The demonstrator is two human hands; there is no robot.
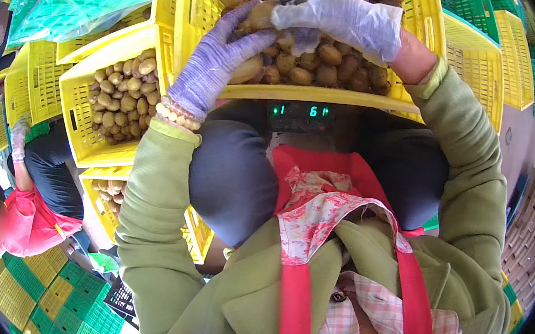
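I see the yellow crate (424, 7) heaped with kiwis (327, 54), resting on a scale (301, 112) before me. My left hand (216, 61) curls its grip over fruit near the front rim; my right hand (343, 16) clasps one kiwi on top. Knocking the heap could send fruit rolling over that low rim, or a gloved hold might slip.

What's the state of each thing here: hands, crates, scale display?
Left hand in purple knit glove: resting on brown kiwifruit, none clearly gripped.
Right hand in pale thin glove: closed over one brown kiwifruit.
Front yellow slatted plastic crate: full of kiwifruit, sitting on the scale.
Left yellow plastic crate: partly filled with kiwifruit.
Green digital scale display: lit.
Stacked green and yellow crates: no fruit visible.
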